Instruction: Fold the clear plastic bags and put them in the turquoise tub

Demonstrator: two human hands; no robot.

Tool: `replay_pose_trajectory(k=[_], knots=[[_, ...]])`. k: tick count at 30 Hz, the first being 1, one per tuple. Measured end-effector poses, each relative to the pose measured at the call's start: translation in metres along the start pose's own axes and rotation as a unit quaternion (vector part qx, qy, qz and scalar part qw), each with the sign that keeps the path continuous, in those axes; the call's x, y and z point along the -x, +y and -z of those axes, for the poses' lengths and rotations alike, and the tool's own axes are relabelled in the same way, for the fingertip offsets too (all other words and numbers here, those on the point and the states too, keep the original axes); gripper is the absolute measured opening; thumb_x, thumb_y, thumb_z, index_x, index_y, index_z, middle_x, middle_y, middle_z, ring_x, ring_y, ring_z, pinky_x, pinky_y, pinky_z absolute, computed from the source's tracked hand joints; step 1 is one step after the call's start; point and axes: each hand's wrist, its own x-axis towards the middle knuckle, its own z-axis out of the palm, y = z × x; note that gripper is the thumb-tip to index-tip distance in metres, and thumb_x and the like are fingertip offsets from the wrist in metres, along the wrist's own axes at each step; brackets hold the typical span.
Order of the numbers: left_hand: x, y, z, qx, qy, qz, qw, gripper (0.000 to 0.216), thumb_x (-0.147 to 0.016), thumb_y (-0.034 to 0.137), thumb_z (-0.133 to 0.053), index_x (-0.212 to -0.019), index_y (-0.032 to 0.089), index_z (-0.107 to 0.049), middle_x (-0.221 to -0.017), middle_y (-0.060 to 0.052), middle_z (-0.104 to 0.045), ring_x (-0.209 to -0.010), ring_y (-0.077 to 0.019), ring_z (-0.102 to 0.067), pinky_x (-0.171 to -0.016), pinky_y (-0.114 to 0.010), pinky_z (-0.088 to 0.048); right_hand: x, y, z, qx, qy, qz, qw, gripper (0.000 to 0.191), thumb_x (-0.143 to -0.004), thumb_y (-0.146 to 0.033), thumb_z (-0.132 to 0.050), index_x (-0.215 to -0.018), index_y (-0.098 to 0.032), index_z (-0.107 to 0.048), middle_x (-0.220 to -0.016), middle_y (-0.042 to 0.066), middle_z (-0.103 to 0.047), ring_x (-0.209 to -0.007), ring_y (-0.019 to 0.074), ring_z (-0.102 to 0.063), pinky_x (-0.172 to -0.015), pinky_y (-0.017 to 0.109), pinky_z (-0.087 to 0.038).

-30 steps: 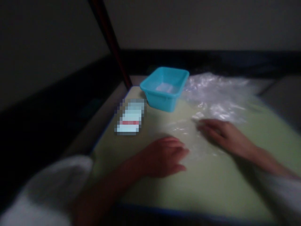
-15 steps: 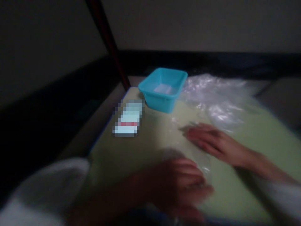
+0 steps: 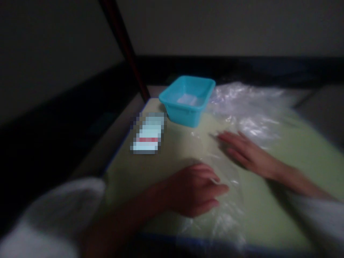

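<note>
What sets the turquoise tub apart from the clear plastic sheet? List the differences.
The turquoise tub is opaque and brightly coloured; the clear plastic sheet is see-through and glossy. The tub is rigid and stands upright with raised walls; the sheet lies flat and crinkled. The tub stands untouched at the far edge; the sheet lies nearer, under the left hand and right hand. Both rest on the pale green table.
</note>
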Motion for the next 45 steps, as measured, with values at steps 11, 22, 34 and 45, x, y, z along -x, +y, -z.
replay_pose_trajectory(k=[11,22,34,45], knots=[[0.001,-0.002,0.001,0.012,-0.024,0.009,1.000,0.028,-0.088,0.025,-0.043,-0.108,0.011,-0.057,-0.089,-0.010,-0.068,-0.088,-0.0185,-0.063,-0.087,-0.035,-0.047,0.003,0.009,-0.005,-0.336,0.116,-0.221,0.908,0.026,-0.089,-0.038,-0.051,-0.107,-0.019,-0.052,-0.093,0.009,-0.071,-0.078,0.0208,-0.068,-0.066,0.034,-0.055],[0.009,-0.022,0.004,-0.112,0.071,0.261,0.956,0.037,-0.089,0.020,-0.043,-0.123,0.007,-0.047,-0.121,-0.016,-0.059,-0.114,-0.0248,-0.053,-0.101,-0.046,-0.041,0.000,-0.004,-0.007,-0.148,-0.002,-0.038,0.988,0.033,-0.096,-0.034,-0.039,-0.126,-0.022,-0.046,-0.124,0.011,-0.061,-0.108,0.0235,-0.060,-0.093,0.044,-0.048],[0.014,-0.028,0.006,0.041,0.081,0.224,0.970,0.035,-0.091,0.016,-0.035,-0.123,0.014,-0.049,-0.119,-0.010,-0.063,-0.110,-0.0179,-0.058,-0.096,-0.038,-0.047,0.004,-0.022,-0.002,-0.257,0.007,-0.006,0.966,0.022,-0.094,-0.023,-0.040,-0.111,-0.022,-0.054,-0.104,0.007,-0.067,-0.095,0.0198,-0.064,-0.080,0.037,-0.055],[0.008,-0.024,0.007,0.031,-0.042,0.159,0.986,0.032,-0.089,0.012,-0.036,-0.117,0.014,-0.052,-0.109,-0.010,-0.064,-0.104,-0.0183,-0.058,-0.092,-0.038,-0.046,0.002,-0.028,-0.006,-0.313,0.010,-0.034,0.949,0.017,-0.093,-0.021,-0.041,-0.106,-0.022,-0.051,-0.095,0.006,-0.066,-0.088,0.0186,-0.064,-0.076,0.037,-0.055]])
